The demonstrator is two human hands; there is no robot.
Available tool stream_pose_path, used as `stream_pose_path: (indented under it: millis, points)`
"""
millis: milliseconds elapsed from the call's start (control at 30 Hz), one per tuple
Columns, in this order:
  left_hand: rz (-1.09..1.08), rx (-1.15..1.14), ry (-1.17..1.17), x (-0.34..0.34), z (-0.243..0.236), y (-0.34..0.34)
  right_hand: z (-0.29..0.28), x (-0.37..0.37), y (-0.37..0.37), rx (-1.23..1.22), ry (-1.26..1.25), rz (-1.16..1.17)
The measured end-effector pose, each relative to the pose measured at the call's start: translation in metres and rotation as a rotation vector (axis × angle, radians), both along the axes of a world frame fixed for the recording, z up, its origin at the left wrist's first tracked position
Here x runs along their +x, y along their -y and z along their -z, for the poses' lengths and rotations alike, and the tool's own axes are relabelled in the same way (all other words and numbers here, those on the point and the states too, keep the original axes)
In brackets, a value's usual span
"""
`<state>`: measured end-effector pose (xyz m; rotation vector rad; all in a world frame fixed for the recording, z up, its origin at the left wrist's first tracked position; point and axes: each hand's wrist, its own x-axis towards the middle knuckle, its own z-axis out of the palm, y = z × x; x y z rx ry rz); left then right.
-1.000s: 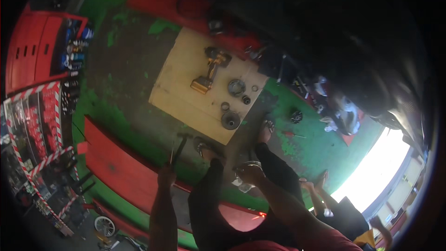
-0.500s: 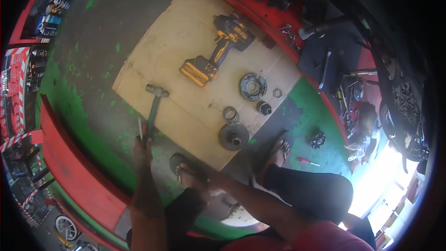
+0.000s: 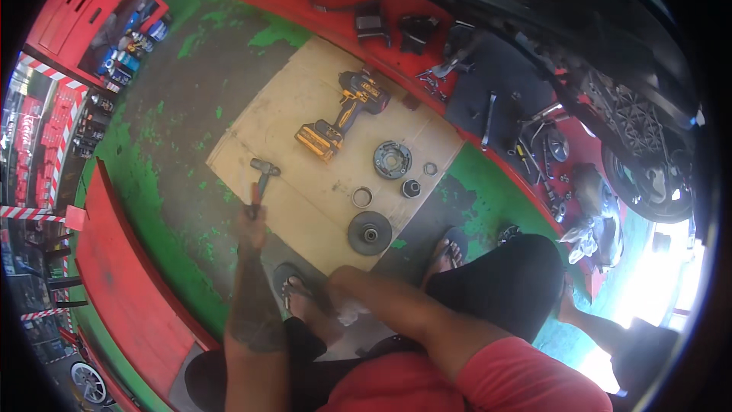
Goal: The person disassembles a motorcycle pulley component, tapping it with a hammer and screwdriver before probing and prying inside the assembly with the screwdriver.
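My left hand [image 3: 252, 226] is closed around the handle of a hammer [image 3: 265, 168], whose head is over the left edge of a cardboard sheet [image 3: 252, 122]. A second slim tool seems to be in the same grip, blurred. My right hand [image 3: 347, 294] is low near my left foot; its fingers are hidden, and something whitish shows beside it. On the cardboard lie a yellow and black cordless impact wrench [image 3: 345, 116], a round metal clutch-like part [image 3: 393, 160], a coil spring [image 3: 362, 197], a dark disc with a central hub [image 3: 370, 233], a small dark cylindrical part [image 3: 411, 188] and a hex nut [image 3: 430, 169].
A red platform [image 3: 305, 0] with wrenches [image 3: 489, 119] and loose parts runs along the far right, beside a motorcycle. A red ramp-like panel [image 3: 130, 282] stands at left. My sandalled foot [image 3: 450, 252] is by the cardboard's near edge. Another person's leg [image 3: 598, 328] shows at right.
The view has shifted and turned. The hammer remains in my left hand, its handle now foreshortened. My right forearm reaches further across the lower middle. Another person's leg has appeared at right.
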<state>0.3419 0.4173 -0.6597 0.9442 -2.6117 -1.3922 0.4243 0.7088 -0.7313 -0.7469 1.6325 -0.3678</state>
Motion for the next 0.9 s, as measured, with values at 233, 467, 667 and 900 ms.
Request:
stream_pose_path:
  millis: [233,467,667,900]
  points:
    - [-0.151,0.4,0.21,0.067,0.013,-0.116,-0.106,-0.103,0.018,-0.006,-0.128,-0.136]
    - [0.073,0.251,0.216,0.086,0.03,-0.107,-0.288,-0.252,-0.079,0.004,-0.66,-0.023]
    - [0.054,0.093,0.266,0.082,0.01,-0.112,-0.435,-0.239,-0.182,-0.008,-0.89,0.127]
    - [0.109,-0.04,0.383,0.072,-0.006,-0.123,-0.428,-0.165,-0.295,-0.065,-0.87,0.566]
